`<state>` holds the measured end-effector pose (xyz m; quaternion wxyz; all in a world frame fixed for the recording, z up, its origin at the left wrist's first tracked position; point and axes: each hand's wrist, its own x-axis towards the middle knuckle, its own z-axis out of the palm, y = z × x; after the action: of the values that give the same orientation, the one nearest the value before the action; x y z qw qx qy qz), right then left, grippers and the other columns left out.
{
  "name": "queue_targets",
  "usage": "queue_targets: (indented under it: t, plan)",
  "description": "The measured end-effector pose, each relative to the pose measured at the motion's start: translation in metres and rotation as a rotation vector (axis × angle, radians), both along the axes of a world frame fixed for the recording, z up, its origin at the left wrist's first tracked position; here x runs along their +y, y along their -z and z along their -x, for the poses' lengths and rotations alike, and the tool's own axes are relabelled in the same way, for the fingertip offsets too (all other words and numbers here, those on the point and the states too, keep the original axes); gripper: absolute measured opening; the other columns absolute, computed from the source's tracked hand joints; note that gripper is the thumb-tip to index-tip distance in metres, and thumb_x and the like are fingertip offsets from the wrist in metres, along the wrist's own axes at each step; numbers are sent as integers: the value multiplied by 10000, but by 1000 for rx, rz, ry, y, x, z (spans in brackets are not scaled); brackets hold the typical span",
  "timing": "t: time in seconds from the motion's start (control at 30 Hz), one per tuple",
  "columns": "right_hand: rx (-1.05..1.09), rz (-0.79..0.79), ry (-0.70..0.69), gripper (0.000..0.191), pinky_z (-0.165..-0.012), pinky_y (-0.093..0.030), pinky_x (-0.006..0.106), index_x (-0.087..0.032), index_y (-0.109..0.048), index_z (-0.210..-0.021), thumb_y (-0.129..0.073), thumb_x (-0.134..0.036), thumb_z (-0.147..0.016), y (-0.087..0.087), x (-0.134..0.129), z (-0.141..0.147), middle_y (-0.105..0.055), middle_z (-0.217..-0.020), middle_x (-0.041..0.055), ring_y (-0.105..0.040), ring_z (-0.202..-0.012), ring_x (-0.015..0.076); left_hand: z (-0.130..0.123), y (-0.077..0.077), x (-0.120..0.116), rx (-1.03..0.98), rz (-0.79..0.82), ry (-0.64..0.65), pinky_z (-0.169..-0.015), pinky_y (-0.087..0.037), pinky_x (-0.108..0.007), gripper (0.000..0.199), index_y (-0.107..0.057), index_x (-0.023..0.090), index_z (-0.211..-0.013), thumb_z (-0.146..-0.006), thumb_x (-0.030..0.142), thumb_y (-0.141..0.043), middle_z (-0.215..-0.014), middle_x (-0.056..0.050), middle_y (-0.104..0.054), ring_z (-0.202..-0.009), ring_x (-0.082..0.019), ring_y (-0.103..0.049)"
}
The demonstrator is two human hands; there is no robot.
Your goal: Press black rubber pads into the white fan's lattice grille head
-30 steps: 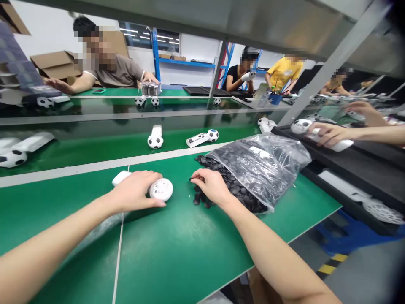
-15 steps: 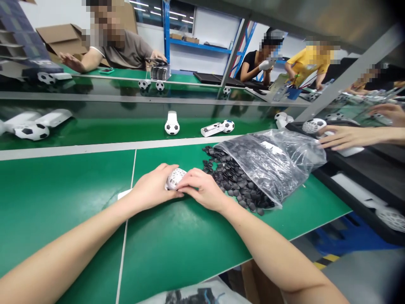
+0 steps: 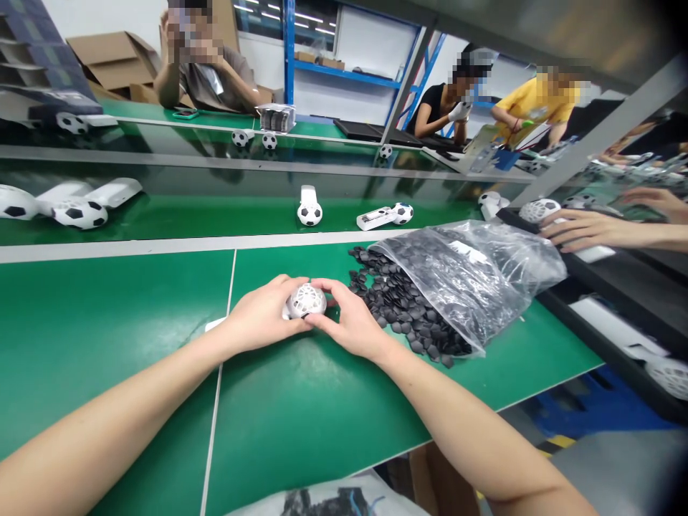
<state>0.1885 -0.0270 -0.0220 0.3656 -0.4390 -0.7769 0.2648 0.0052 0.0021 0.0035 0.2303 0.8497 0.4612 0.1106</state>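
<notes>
A white ball with an openwork lattice face [image 3: 307, 299] is held between my two hands just above or on the green table. My left hand [image 3: 263, 315] wraps round its left side, with fingers behind and thumb in front. A white end piece [image 3: 215, 325] shows beyond my left wrist; the part between is hidden. My right hand [image 3: 349, 322] curves round the ball's right side, thumb at the lower front and fingertips at the back. Right of it, many small black plastic pieces [image 3: 419, 322] spill from a clear plastic bag [image 3: 478, 265].
Football-patterned white devices, one [image 3: 309, 208] upright and one [image 3: 384, 215] on its side, lie on the belt beyond a pale rail [image 3: 134, 247]. At right, a co-worker's hand [image 3: 591, 229] touches a lattice ball near a black tray [image 3: 570, 308]. Other people sit opposite.
My right fingers have spread from a pinch at the ball's front to a hold around its right side. The lattice shows more fully. Opposite, a person has raised both hands.
</notes>
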Motion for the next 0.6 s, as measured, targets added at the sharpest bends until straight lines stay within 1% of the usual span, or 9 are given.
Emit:
queue_targets:
  t: [0.13,0.27,0.33,0.4,0.47,0.5,0.53,0.6]
  plan:
    - [2,13,4,425,-898,-432,361,-190,-442,-1168,-600,-269,-781,1,-1,0,-519,-1181,92,-481,-1100,209,1,4,2,-43,-1,-20,-743,-436,-314,603,-457,279,-1208,-681,541,-588,-1064,-36,-536,-935,-242,-553]
    - [13,19,59,406,-850,-452,354,-175,-451,-1137,-605,-241,-767,1,-4,6,-539,-1144,92,-512,-1048,212,0,5,2,-56,-1,-37,-785,-428,-328,596,-476,269,-1181,-664,537,-605,-1052,-29,-537,-899,-239,-568]
    - [28,40,86,406,-804,-466,335,-180,-455,-1129,-611,-235,-758,2,-4,8,-537,-1147,87,-535,-999,201,-1,4,1,-48,0,-39,-775,-429,-322,610,-472,263,-1191,-662,542,-597,-1061,-32,-536,-897,-239,-569]
    - [48,76,64,407,-738,-478,298,-185,-467,-1123,-621,-242,-751,1,0,5,-547,-1136,74,-553,-948,182,0,5,1,-37,0,-45,-750,-432,-309,612,-458,272,-1204,-669,544,-581,-1076,-29,-534,-911,-239,-567]
    - [71,97,73,331,-688,-476,266,-184,-506,-1085,-597,-261,-776,-1,8,-4,-572,-1081,58,-563,-906,162,2,7,2,-27,11,-40,-750,-434,-304,636,-428,281,-1227,-661,525,-586,-1116,-27,-527,-945,-242,-559]
    - [67,82,114,260,-688,-470,260,-182,-539,-1039,-575,-265,-795,-2,13,-12,-586,-1033,49,-563,-891,154,3,7,3,-19,21,-35,-759,-435,-304,654,-414,279,-1234,-649,504,-599,-1139,-27,-525,-961,-243,-554]
    - [48,46,188,187,-708,-461,265,-180,-572,-982,-550,-261,-815,-4,18,-20,-594,-985,42,-559,-881,150,4,8,5,-6,27,-28,-771,-435,-304,660,-409,274,-1234,-638,474,-610,-1158,-26,-526,-974,-242,-550]
    - [-80,-55,332,92,-782,-429,291,-175,-624,-834,-550,-226,-817,-6,26,-35,-602,-875,32,-544,-860,152,5,8,8,36,-9,-8,-803,-426,-309,622,-422,264,-1219,-635,377,-604,-1179,-18,-538,-997,-242,-541]
